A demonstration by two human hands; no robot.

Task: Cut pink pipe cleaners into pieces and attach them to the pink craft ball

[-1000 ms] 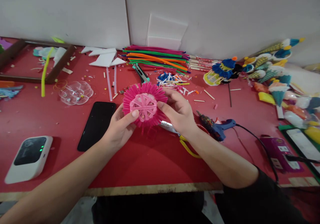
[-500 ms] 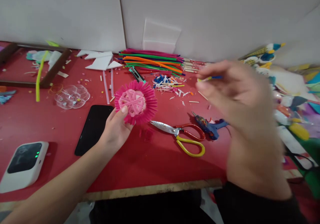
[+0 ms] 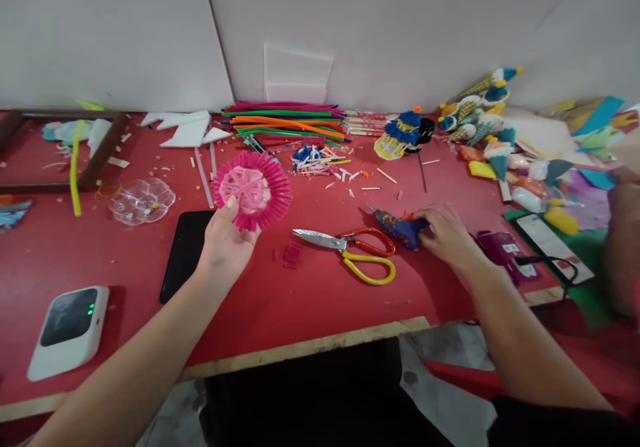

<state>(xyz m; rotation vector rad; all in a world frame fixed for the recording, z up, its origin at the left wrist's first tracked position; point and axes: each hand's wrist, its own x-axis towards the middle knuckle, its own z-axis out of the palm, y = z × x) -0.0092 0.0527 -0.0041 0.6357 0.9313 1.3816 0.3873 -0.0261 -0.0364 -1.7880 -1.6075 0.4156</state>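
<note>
My left hand [image 3: 224, 240] holds up a pink spiky round piece made of cut straws [image 3: 253, 189], fingers closed under it and thumb on its front. My right hand [image 3: 447, 232] rests on the red table [image 3: 280, 307] to the right, fingers wrapped round the handle of a blue glue gun [image 3: 397, 225] that lies there. Red and yellow scissors [image 3: 350, 252] lie between the two hands, blades pointing left.
A black phone [image 3: 184, 254] lies under my left wrist, a white device [image 3: 67, 330] at front left. Coloured straws [image 3: 285, 120] and cut bits [image 3: 320, 160] sit at the back. Craft birds [image 3: 480, 120] and paper crowd the right; a clear plastic tray [image 3: 143, 200] lies left.
My right hand let go of the pink piece, swung up and right, then came down onto the glue gun. The left hand keeps the pink piece alone, slightly further left.
</note>
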